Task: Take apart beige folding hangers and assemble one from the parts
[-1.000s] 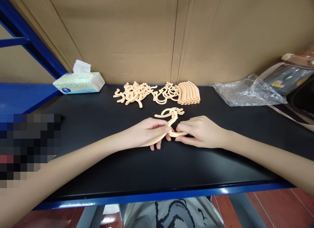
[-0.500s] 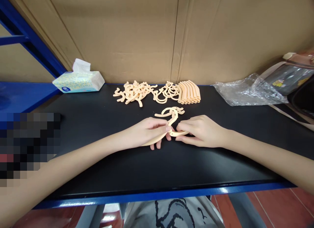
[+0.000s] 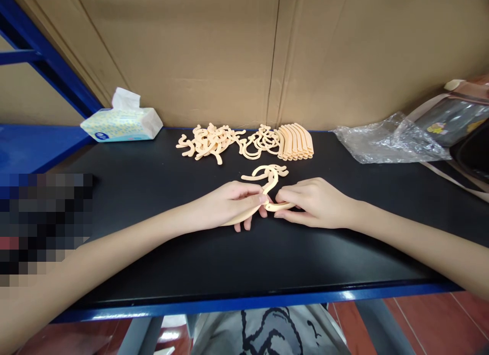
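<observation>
A cream plastic folding clothes hanger (image 3: 273,181) is held between my two hands, its curved hook pointing away from me. My left hand (image 3: 231,205) is closed around one hanger arm, with the thumb pressed at the joint below the hook. In the fingers of my right hand (image 3: 319,202) is the other hanger arm (image 3: 279,207), which meets the joint from the right. My fingers partly hide the joint, so I cannot tell how firmly the pieces fit. Just beyond the hook lie a few loose cream pieces (image 3: 283,169).
Along the back of the black table (image 3: 229,273) lie a heap of branched cream pieces (image 3: 210,143), some curved hooks (image 3: 251,154) and a neat stack of hanger arms (image 3: 296,142). A tissue pack (image 3: 124,125) stands left; a clear plastic bag (image 3: 385,141) and a transparent bag (image 3: 439,123) are right.
Both hands keep the same grip on the hanger, with hardly any movement. The whole view has shifted very slightly.
</observation>
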Action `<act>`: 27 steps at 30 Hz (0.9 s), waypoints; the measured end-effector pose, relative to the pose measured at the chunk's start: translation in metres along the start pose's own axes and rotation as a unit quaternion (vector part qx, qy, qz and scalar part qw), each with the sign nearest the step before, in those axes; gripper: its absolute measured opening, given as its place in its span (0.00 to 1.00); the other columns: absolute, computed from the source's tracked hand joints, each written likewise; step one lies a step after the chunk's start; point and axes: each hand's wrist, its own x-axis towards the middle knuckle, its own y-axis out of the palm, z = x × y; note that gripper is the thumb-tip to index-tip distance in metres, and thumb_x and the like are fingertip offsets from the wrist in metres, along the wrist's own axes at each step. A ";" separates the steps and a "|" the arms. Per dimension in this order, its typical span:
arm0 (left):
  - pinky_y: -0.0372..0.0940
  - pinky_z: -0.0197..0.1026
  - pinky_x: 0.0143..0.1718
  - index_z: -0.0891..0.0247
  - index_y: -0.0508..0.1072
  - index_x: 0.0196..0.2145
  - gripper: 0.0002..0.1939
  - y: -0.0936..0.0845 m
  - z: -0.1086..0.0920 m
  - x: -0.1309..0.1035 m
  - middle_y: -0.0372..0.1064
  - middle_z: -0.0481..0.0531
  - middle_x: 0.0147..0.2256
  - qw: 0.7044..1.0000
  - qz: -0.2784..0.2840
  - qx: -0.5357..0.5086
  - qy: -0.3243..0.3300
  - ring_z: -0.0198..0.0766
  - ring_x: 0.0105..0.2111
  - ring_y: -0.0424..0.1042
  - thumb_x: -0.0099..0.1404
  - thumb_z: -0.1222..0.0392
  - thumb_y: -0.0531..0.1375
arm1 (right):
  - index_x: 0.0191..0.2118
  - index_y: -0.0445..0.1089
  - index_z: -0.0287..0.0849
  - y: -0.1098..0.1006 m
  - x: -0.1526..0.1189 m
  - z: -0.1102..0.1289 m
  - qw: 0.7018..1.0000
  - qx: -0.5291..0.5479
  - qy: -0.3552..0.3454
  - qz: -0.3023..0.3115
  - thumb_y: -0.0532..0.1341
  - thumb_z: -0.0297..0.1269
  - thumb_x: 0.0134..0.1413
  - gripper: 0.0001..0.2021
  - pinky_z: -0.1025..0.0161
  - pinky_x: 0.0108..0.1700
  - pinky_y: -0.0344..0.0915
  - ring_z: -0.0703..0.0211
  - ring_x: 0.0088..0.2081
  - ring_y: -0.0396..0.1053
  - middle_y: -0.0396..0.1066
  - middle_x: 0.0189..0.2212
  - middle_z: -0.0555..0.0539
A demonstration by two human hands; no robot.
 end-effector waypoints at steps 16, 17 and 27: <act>0.66 0.29 0.20 0.66 0.69 0.38 0.19 0.000 0.000 0.000 0.68 0.51 0.35 1.000 0.000 0.004 0.011 0.29 0.23 0.68 0.66 0.47 0.50 | 0.33 0.62 0.42 0.000 -0.001 0.000 1.000 0.000 0.001 0.002 0.49 0.44 0.63 0.13 0.66 0.27 0.49 0.66 0.25 0.61 0.67 0.26 0.52; 0.66 0.29 0.19 0.67 0.69 0.37 0.19 0.000 0.000 0.000 0.68 0.51 0.34 1.000 0.000 0.005 0.011 0.29 0.23 0.67 0.66 0.47 0.50 | 0.33 0.62 0.42 0.000 -0.001 0.000 1.000 0.000 0.001 0.002 0.49 0.44 0.63 0.13 0.66 0.27 0.49 0.65 0.25 0.61 0.67 0.26 0.52; 0.65 0.29 0.19 0.67 0.69 0.37 0.19 0.001 0.000 0.000 0.68 0.51 0.34 1.000 -0.001 0.011 -0.001 0.29 0.23 0.68 0.66 0.47 0.50 | 0.34 0.62 0.42 -0.001 0.000 0.000 1.000 -0.001 0.003 0.007 0.49 0.44 0.62 0.12 0.66 0.28 0.49 0.64 0.25 0.62 0.69 0.27 0.51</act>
